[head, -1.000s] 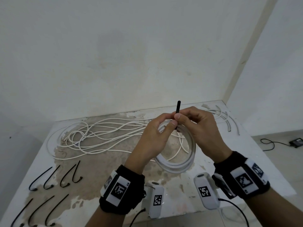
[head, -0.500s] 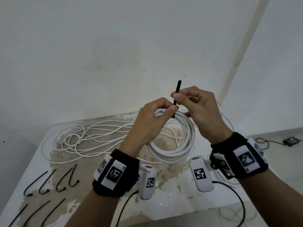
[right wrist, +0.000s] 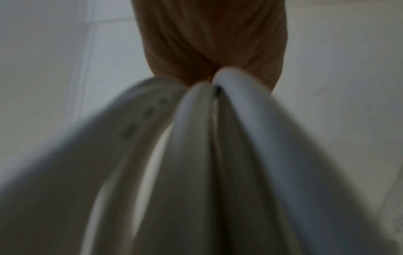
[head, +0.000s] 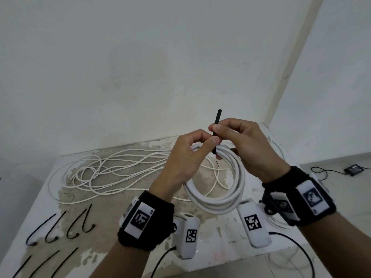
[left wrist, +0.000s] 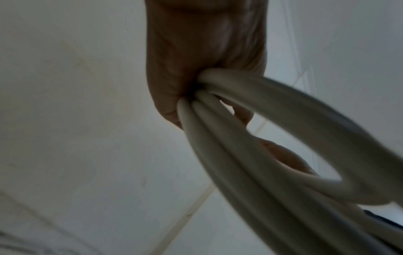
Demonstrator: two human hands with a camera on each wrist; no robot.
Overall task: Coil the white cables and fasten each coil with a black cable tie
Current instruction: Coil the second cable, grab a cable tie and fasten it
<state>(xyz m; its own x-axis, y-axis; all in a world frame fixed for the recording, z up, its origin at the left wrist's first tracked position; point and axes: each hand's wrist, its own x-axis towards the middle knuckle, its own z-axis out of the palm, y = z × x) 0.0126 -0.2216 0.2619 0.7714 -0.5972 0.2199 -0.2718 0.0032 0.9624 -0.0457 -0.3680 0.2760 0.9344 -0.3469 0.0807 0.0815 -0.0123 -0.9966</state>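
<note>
A coil of thick white cable hangs in the air above the table, held at its top by both hands. My left hand grips the coil's strands in a curled fist. My right hand pinches a black cable tie that stands upright over the coil's top and wraps down across the strands. From the right wrist view the coil fills the picture, blurred, beneath the hand. Loose white cables lie tangled on the table at the back left.
Several spare black cable ties lie at the table's front left. The table is white with a worn brown patch. More white cable pieces lie at the back right corner. A small black device with a cord sits on the floor at right.
Both hands have lifted the coil higher off the table and toward me. The right hand has drawn the black tie upward so more of it stands above the fingers.
</note>
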